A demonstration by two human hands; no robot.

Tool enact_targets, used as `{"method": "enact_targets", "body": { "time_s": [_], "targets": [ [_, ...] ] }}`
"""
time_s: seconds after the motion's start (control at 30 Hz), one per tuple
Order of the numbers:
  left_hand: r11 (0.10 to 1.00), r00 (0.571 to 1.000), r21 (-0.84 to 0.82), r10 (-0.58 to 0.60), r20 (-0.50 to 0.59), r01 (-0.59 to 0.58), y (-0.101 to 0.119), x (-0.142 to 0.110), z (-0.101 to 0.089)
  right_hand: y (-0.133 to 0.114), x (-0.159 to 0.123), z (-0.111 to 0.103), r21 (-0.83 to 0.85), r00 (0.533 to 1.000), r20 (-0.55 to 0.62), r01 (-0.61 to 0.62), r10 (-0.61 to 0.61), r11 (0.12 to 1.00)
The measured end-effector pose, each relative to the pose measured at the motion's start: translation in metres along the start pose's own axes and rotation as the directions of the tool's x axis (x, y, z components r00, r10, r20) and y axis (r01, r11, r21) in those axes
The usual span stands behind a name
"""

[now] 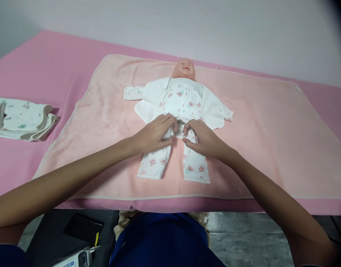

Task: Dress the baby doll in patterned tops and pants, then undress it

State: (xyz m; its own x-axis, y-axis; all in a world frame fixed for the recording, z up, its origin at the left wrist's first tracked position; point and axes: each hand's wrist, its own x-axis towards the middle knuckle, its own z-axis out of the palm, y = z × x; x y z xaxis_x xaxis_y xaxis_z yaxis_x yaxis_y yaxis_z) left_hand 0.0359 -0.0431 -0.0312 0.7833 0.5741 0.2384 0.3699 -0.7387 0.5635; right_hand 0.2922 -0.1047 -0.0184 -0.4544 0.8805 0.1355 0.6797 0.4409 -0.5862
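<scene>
A smooth-headed doll [184,70] in white printed clothes [184,99] lies mid-blanket, its trouser cuffs near the blanket's near edge; open room is widest at right. The blanket [270,129] is plush and pink. Left hand [156,134] and right hand [206,140] curl at the crotch; whether either pinches fabric cannot be told. Left: folded printed cloth [22,120]. Near left: box [72,260], lettering illegible.
</scene>
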Motion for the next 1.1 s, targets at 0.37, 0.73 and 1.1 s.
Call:
{"method": "enact_targets", "body": {
  "time_s": [0.37,0.73,1.1],
  "targets": [
    [0.988,0.901,-0.067,-0.153,-0.407,0.138,0.012,-0.010,0.028,-0.001,-0.011,0.016,-0.009,0.969,-0.246,-0.044,0.040,0.999],
    [0.799,0.755,0.177,-0.435,-0.490,0.575,-0.076,-0.020,-0.026,0.081,-0.047,-0.024,-0.140,0.647,-0.492,-0.719,0.582,0.681],
    [0.923,0.871,0.273,-0.114,-0.477,0.270,-0.042,0.038,-0.054,0.054,0.019,-0.057,0.089,0.767,-0.508,-0.406,0.392,0.909]
  ]
}}
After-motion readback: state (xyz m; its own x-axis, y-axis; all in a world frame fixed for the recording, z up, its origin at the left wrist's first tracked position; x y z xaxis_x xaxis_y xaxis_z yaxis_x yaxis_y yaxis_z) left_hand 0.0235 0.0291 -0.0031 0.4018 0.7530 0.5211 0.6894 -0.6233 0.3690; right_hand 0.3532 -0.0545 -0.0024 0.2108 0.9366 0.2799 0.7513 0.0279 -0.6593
